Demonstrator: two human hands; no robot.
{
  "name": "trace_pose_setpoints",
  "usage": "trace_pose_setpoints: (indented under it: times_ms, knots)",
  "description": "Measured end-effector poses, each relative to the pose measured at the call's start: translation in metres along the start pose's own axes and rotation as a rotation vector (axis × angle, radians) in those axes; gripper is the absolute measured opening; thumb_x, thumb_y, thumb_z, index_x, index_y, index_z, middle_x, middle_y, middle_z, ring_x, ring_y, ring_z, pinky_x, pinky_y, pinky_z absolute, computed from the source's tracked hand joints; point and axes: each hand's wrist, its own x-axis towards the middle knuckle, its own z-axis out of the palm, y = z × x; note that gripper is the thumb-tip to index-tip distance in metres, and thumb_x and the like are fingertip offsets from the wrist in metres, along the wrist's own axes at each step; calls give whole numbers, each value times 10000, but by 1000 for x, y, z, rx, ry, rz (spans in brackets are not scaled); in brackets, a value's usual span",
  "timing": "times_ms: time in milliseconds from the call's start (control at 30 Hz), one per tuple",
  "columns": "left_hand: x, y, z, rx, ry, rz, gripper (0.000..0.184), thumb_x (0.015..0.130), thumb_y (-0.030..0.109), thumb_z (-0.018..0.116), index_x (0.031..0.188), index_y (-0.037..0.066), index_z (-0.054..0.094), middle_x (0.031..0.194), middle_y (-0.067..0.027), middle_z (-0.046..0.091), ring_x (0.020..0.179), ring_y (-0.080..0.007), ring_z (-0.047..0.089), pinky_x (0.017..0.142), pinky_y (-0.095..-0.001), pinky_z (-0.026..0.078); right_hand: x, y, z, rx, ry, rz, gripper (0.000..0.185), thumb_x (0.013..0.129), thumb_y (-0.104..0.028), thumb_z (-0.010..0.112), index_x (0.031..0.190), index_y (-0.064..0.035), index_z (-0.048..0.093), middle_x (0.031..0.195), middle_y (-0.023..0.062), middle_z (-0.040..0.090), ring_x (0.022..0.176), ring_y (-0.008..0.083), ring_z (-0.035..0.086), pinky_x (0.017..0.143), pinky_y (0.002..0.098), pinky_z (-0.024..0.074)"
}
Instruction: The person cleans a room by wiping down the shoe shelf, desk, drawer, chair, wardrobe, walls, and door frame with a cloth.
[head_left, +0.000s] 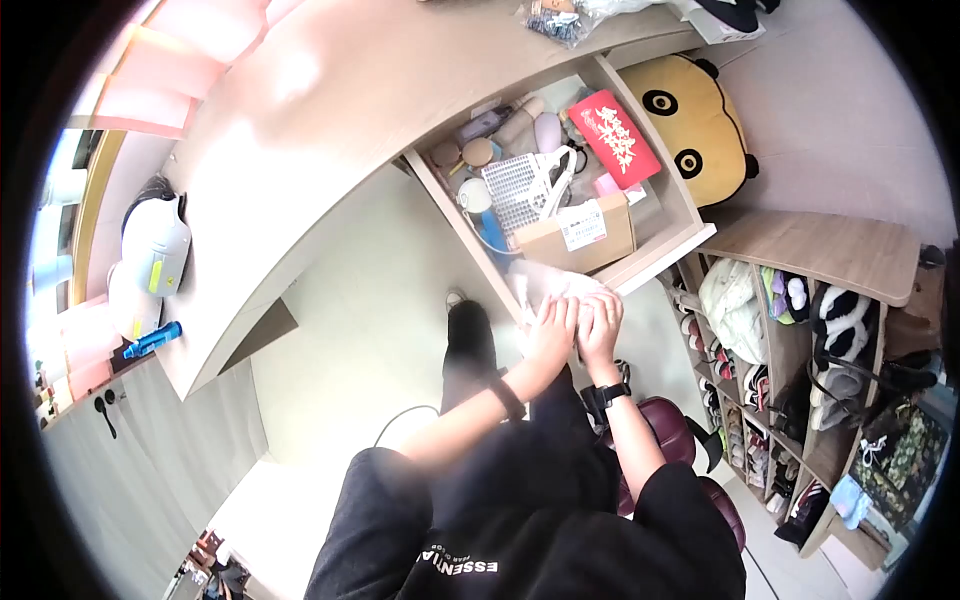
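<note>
The curved wooden tabletop (350,110) sweeps across the upper left. To its right, a wooden shoe rack (800,240) holds shoes and bags. From under the tabletop a drawer (664,262) stands pulled out, with a yellow cushion (722,120) just beside it. Inside the drawer, a cardboard box (622,234) sits against the front, a white gridded holder (508,188) behind it and a red packet (618,140) by the right wall. At the drawer's front left corner, the left hand (552,332) and right hand (600,318) grip a pale, crumpled bundle (540,281); its material is unclear.
</note>
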Motion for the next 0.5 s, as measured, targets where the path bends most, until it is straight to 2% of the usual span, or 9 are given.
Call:
trace_pose_setpoints:
  times_ms: [33,67,100,167,200,267,333,433,500]
  knots:
    - [-10,-8,-3,-12,-68,-26,514,755,132,550,1216,-37,398,1050,-149,511,1036,-279,497,1017,-400,308,-3,-11,5,-18,-27,4,82,797,-68,506,831,-17,562,915,141,556,967,342,492,917,450,367]
    - [-22,-18,-7,-155,-21,-57,502,752,111,563,1210,-21,405,1027,-155,516,1003,-296,515,967,-403,352,-3,-20,8,-45,-39,4,93,795,-87,513,824,-17,567,908,150,552,949,347,491,901,446,371]
    - [-24,-31,-19,-151,8,-52,502,752,111,563,1210,-21,405,1027,-155,516,1003,-296,515,967,-403,352,-1,-27,10,-56,-77,20,98,793,-97,516,827,-20,566,896,148,551,932,342,490,875,442,376]
    - [-33,-51,-40,-463,-181,-8,474,742,95,573,1180,-8,422,1023,-176,521,957,-330,532,886,-419,400,3,-37,10,-44,-167,40,88,794,-106,521,813,-26,554,874,146,547,913,339,488,854,435,379]
    - [-35,-56,-42,-536,-151,12,444,741,85,564,1157,0,433,997,-199,531,916,-365,549,799,-447,436,3,-42,10,-55,-160,33,88,794,-106,521,813,-26,554,874,146,547,913,339,488,854,435,379]
    - [-40,-60,-40,-519,-183,13,440,739,86,565,1150,-3,436,982,-205,536,898,-374,556,779,-448,445,7,-49,8,-72,-305,4,77,801,-109,520,801,-37,545,858,137,542,906,332,489,835,432,381]
    - [-41,-62,-44,-499,-215,22,453,741,76,556,1164,-21,426,972,-231,544,867,-399,568,746,-459,460,4,-53,11,-91,-315,-6,73,804,-109,520,801,-40,545,861,134,544,910,329,491,833,430,381]
    - [-52,-63,-44,-565,-193,2,485,742,56,535,1199,-38,403,1001,-248,538,877,-412,562,771,-463,454,9,-58,10,-81,-341,-13,70,810,-107,521,805,-45,554,872,126,552,921,320,499,831,420,383]
    - [-63,-68,-25,-591,-187,13,525,741,43,523,1239,-32,379,1027,-259,534,889,-421,556,784,-461,451,17,-58,0,13,-538,4,73,807,-105,522,803,-45,563,876,124,558,930,318,501,841,418,382]
